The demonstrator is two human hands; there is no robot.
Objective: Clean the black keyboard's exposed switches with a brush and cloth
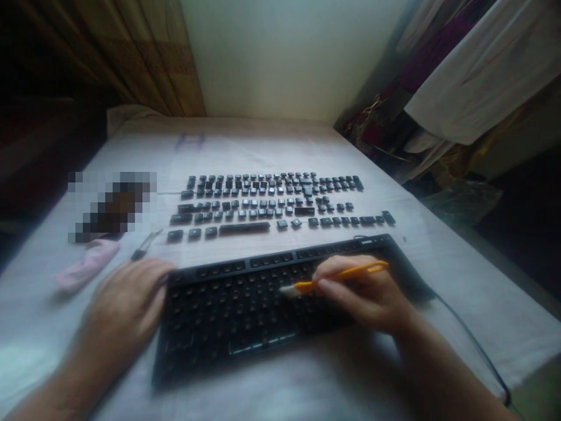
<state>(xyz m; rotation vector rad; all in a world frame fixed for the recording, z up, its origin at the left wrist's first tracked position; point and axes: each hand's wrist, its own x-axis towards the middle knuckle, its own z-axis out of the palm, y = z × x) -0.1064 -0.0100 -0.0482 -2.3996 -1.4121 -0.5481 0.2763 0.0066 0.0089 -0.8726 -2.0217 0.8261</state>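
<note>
Right fingers [326, 280] around the orange brush [346, 273], bristles over the black keyboard [232, 310].

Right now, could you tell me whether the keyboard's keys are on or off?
Off, it appears: the keys lie in rows beyond the keyboard, which looks bare of them.

The left forearm [55, 389] is extended inward from the lower left corner, and the left hand [127, 301] is held with its back turned up, the fingers bent forward and their tips hidden from view. The right forearm [442, 365] is angled in from the lower right. The right hand [366, 292] is directed leftward, its thumb [337, 292] and index finger [331, 266] brought together in a pinch. Both forearms are left bare, and the hands are kept well apart.
</note>
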